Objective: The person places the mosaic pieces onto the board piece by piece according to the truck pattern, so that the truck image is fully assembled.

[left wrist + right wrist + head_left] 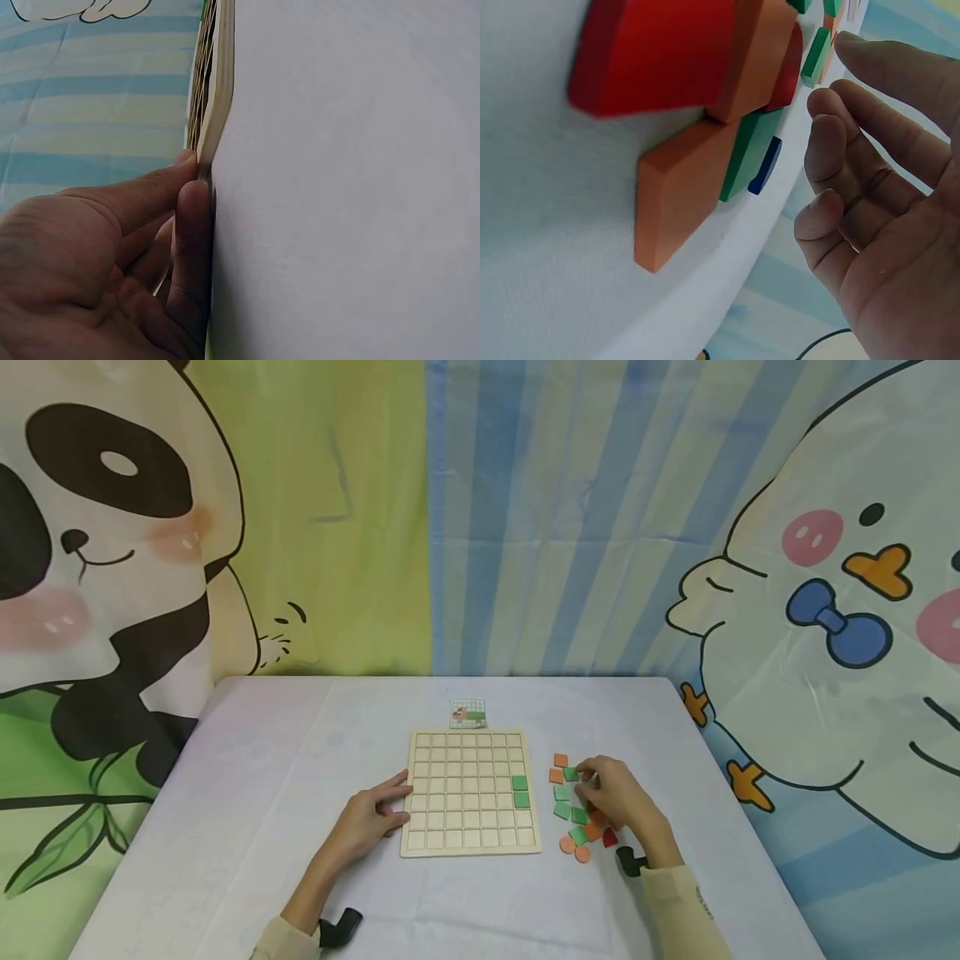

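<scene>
A pale wooden grid board [468,852] lies flat on the table, with two green square tiles [520,783] in its cells near the right edge. At the board's left edge, my left hand [367,817] touches the rim with its fingertips; the left wrist view shows the thumb and a finger [193,225] right against the side. My right hand [611,789] is over the loose tiles, its fingertips close to a green tile [572,773]. In the right wrist view a gap shows between thumb and fingers, beside a green tile [816,56].
Loose orange [560,760], green [562,792] and red [610,837] pieces lie right of the board, with two round orange discs [582,854] nearest me. A dark blue piece [765,166] shows in the right wrist view. Behind the board is a small picture card [468,713].
</scene>
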A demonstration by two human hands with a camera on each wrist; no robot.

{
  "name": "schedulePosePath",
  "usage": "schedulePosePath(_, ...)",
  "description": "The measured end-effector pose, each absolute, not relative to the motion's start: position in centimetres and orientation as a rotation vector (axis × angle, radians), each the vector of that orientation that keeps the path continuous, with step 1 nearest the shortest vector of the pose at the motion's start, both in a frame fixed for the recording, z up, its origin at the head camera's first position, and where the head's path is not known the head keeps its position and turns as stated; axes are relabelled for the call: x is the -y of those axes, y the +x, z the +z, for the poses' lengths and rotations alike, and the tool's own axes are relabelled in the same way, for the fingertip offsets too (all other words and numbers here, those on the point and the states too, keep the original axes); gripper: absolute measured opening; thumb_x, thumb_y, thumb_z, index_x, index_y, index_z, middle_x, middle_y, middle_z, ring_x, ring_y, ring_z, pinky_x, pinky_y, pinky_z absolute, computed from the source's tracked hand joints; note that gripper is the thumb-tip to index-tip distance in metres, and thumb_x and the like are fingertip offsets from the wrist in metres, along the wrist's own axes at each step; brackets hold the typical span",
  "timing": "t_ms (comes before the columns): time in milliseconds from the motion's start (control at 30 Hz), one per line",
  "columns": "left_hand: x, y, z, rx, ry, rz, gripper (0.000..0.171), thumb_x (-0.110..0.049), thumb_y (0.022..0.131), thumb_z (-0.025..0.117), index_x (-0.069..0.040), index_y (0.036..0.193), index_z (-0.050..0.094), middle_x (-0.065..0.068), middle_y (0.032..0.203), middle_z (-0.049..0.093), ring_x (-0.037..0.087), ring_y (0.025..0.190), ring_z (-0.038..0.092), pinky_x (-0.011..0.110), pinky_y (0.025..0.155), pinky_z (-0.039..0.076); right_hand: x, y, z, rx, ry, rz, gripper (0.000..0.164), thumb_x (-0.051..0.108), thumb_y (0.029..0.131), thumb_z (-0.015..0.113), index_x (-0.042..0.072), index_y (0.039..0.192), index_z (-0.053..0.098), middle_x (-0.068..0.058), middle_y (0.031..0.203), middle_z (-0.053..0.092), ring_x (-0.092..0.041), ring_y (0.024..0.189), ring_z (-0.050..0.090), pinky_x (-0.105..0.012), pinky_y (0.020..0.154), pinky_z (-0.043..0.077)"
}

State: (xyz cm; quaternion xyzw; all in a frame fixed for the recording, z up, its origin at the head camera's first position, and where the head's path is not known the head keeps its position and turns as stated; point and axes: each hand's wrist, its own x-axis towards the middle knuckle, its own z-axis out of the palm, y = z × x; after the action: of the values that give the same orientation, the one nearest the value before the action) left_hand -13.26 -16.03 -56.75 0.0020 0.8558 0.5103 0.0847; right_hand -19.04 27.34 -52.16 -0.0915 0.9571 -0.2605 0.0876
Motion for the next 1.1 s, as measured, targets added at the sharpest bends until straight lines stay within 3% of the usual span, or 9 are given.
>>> schedulePosePath(233, 16.0, -13.3, -56.9, -2.546, -0.003, 1.516, 0.051, -0.005, 0.090, 0.082, -0.009, 0.139, 0.070, -0.006, 0.164, 0.051, 0.012, 0.064, 0.059, 0.023, 0.054, 0.048, -27.5, -19.9, -52.5, -2.822, -0.252, -0.750, 0.030, 0.011, 0.098, 0.074, 0.002, 0.126, 0.072, -0.008, 0.105, 0.070, -0.017, 0.081, 0.060, -0.030, 0.070, 0.056)
schedulePosePath(500, 16.0, -13.3, -56.8, -2.550, -0.003, 1.513, 0.050, -0.006, 0.089, 0.082, -0.009, 0.138, 0.071, -0.006, 0.164, 0.052, 0.012, 0.063, 0.059, 0.022, 0.054, 0.046, -27.4, -20.7, -52.6, -2.835, -0.282, -0.677, 0.031, 0.010, 0.095, 0.077, 0.003, 0.126, 0.073, -0.008, 0.105, 0.071, -0.018, 0.087, 0.061, -0.035, 0.080, 0.060)
schedulePosePath(1100, 16.0, -13.2, -56.8, -2.569, -0.005, 1.515, 0.050, -0.004, 0.089, 0.083, -0.008, 0.137, 0.071, -0.004, 0.164, 0.052, 0.011, 0.063, 0.059, 0.022, 0.054, 0.047, -27.3, -21.2, -52.4, -2.821, -0.334, -0.681, 0.029, 0.006, 0.095, 0.077, -0.001, 0.122, 0.074, -0.009, 0.102, 0.072, -0.018, 0.088, 0.061, -0.036, 0.080, 0.058)
